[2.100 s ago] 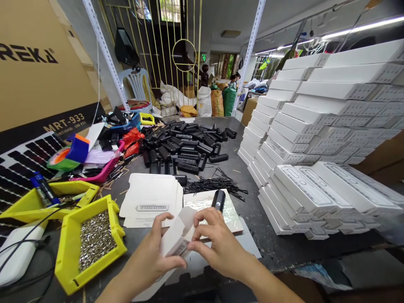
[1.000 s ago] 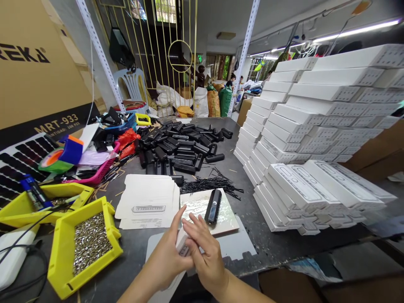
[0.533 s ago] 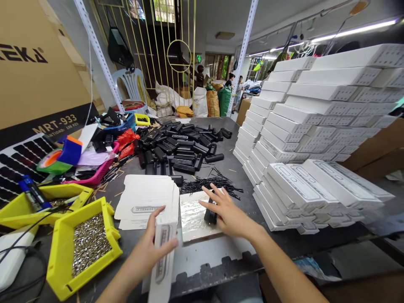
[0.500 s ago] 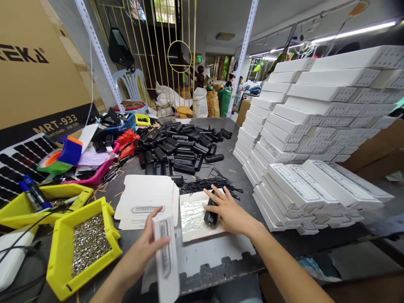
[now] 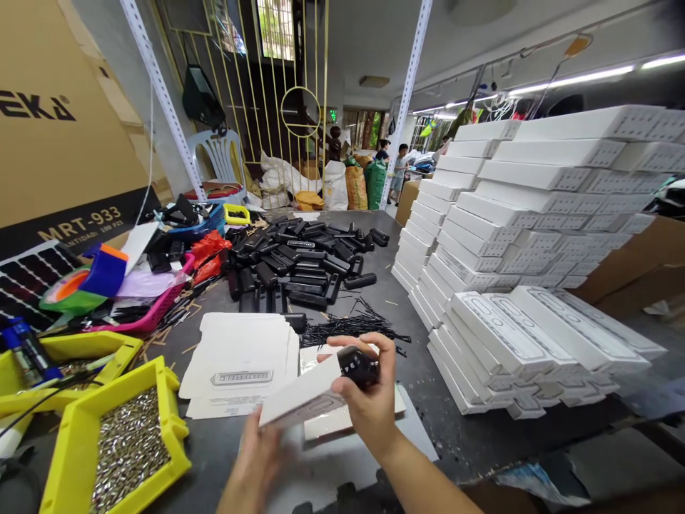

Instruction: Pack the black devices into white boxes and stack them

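In front of me a slim white box (image 5: 302, 396) with a line drawing on its side is held tilted, its right end raised. A black oblong plastic case (image 5: 359, 365) sits at that right end, partly in the box mouth. My right hand (image 5: 374, 400) is closed around the case, its thumb along the lower side and fingers over the top. At the box's lower left end, my left hand (image 5: 260, 453) grips it, smeared by motion, with some fingers hidden. Beneath them lies a pad wrapped in clear film (image 5: 329, 426).
Flattened white cartons (image 5: 240, 350) lie to the left, near yellow bins of small metal pieces (image 5: 131, 446). Beyond are a heap of black cases (image 5: 300, 260) and thin black rods (image 5: 353, 325). White boxes (image 5: 497, 235) are stacked high on the right. People stand far back.
My right hand has picked the black case up off the pad and brought it to the white box. The box has swung from upright to a slant, its upper end now toward the right.
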Motion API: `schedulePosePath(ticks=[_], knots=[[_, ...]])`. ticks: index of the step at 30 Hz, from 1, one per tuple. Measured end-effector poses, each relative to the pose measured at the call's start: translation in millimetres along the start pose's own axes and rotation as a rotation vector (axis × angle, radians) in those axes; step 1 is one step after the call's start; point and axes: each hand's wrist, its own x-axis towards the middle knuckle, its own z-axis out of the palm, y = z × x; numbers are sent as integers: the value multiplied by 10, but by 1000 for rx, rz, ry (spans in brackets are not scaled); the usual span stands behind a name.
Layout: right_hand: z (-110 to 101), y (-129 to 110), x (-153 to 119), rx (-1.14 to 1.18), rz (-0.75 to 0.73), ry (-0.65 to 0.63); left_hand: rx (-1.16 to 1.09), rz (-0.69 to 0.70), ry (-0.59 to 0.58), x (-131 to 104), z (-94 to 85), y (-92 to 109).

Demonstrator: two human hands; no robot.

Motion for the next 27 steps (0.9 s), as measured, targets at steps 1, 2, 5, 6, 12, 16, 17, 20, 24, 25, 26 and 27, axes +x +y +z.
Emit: schedulePosePath(ticks=[1,2,5,6,12,16,17,20,24,25,26,27], knots=[[5,35,36,-14,13,-66,197,201,42,17,-73,-31],[5,85,104,-64,18,-177,364,365,67,44,-143,-68],[-21,322,547,-429,63,-523,633,429,-2,114,-269,-190],[-50,418,760,-574,97,-550,650,397,-23,121,-279,-225],[-457,867,1736,-851,268,-384,595,502,15,109,-228,-259],[-536,818,1565,-839,308,-405,581,390,-61,196,-173,-155],[-508,741,1433,-829,305,-401,581,374,-83,222,-158,-133],[-370,408,901,-639,279,-365,624,379,-147,272,-129,-87],[-227,48,239,-408,189,-395,634,365,-263,282,-145,-77],[-216,19,144,-461,157,-437,631,374,-279,284,-158,-90],[-213,16,80,-512,129,-473,636,401,-287,289,-171,-108],[-214,37,41,-532,119,-469,644,443,-285,295,-183,-130]])
